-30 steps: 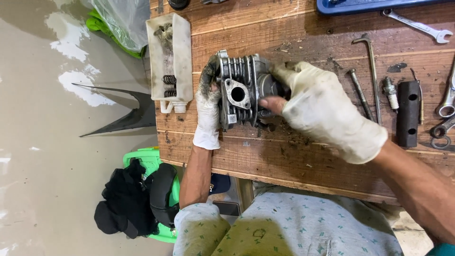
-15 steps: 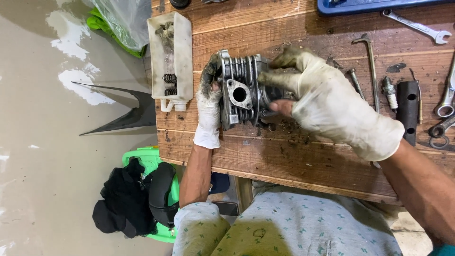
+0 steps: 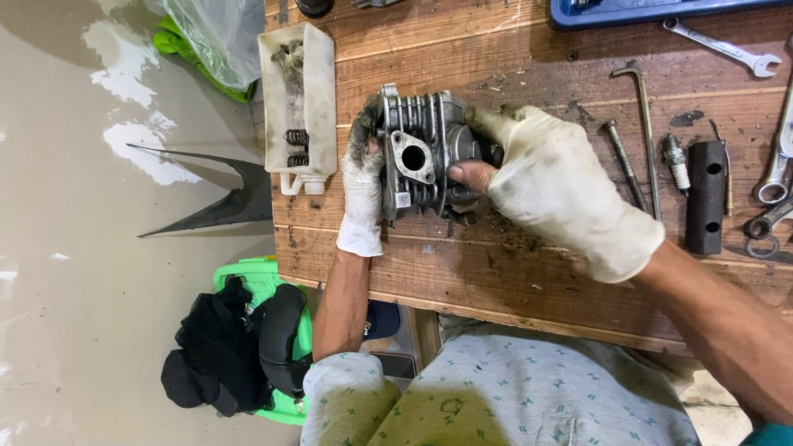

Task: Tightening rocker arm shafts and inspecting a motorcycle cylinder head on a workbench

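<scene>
2 gloved hands are gripping a finned cylinder head (image 3: 421,153) on the wooden tabletop (image 3: 512,264).

The left hand (image 3: 363,186) is clamping its end, fingers closed around it; the right hand (image 3: 553,186) is pinching the opposite side, thumb pressing metal. Bracing firmly looks wise, since the grime could be slippery. Wrenches (image 3: 727,49), a spark plug (image 3: 677,161) and a white tray (image 3: 299,95) are lying around; the floor (image 3: 83,289) is looking wet.

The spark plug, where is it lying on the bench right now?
In the head view the spark plug lies on the wooden bench, to the right of the gloved right hand, between a long bolt and a black socket tube.
</scene>
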